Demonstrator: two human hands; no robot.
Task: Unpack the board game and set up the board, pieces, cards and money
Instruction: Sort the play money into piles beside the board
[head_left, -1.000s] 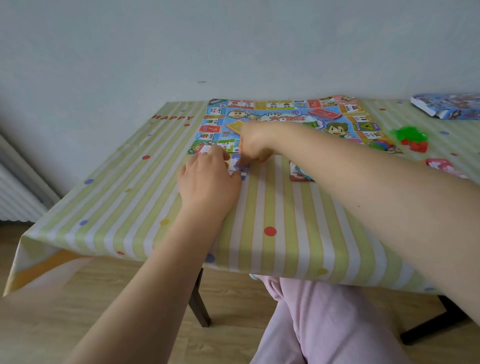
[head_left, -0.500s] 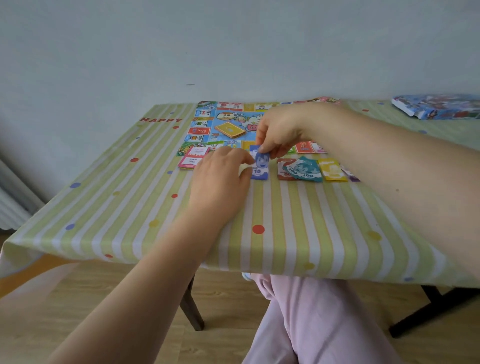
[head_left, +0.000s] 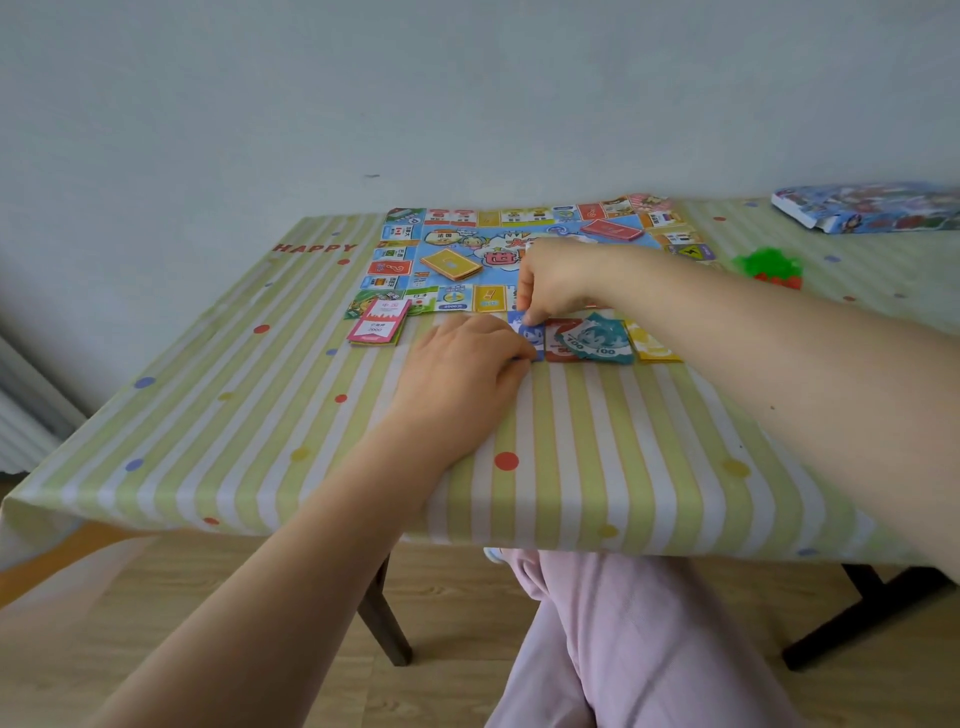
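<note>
hands meet at the near edge of the colourful square paper game board (head_left: 519, 249), which lies flat toward the far side of the tabletop (head_left: 597, 457) under a green-and-white striped cloth with coloured dots. the right hand (head_left: 553, 283) reaches in from the right, its grip narrow, thumb and fingers pinching the top of a small blue paper money note (head_left: 531, 335) that sits just off the board's near edge. the left hand (head_left: 462, 371) lies palm down on the cloth with its fingertips touching the same blue note from the left; whether that grip pinches the note or only presses it cannot be told. to the right of the blue note lie a red note (head_left: 561, 340), a crumpled teal note marked 100 (head_left: 597, 340) and a yellow note (head_left: 649, 345), overlapping in a row. a pink-topped stack of cards (head_left: 379, 325) rests at the board's near left corner. on the board lie a yellow card deck (head_left: 451, 264) and a red card deck (head_left: 610, 230). green and red plastic pieces (head_left: 771, 267) sit right of the board, and the blue printed game box (head_left: 872, 208) lies at the far right.
</note>
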